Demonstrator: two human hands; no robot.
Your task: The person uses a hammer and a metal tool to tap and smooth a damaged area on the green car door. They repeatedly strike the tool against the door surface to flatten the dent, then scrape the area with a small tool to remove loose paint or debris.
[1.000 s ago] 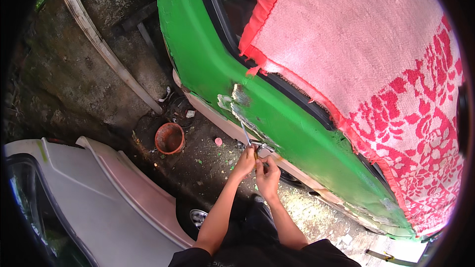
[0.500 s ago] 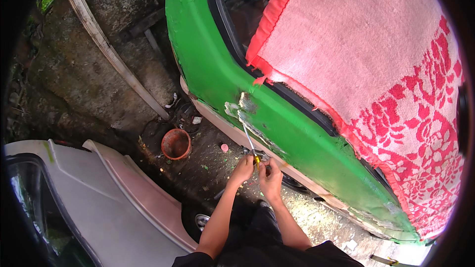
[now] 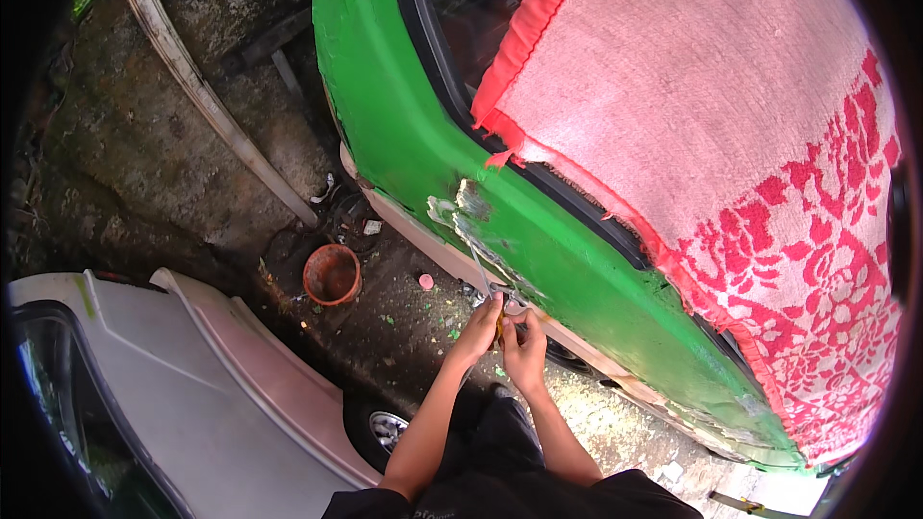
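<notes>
A thin, pale strip of tape or film [image 3: 478, 264] runs as a taut, nearly straight line from the scraped patch [image 3: 468, 216] on the green car door [image 3: 404, 149] down toward five o'clock, ending between the fingertips of both hands. The scraped patch lies near the door's lower edge, whitish and grey, ragged at its rim, where the green paint is gone. What the strip is made of is too small to tell.
</notes>
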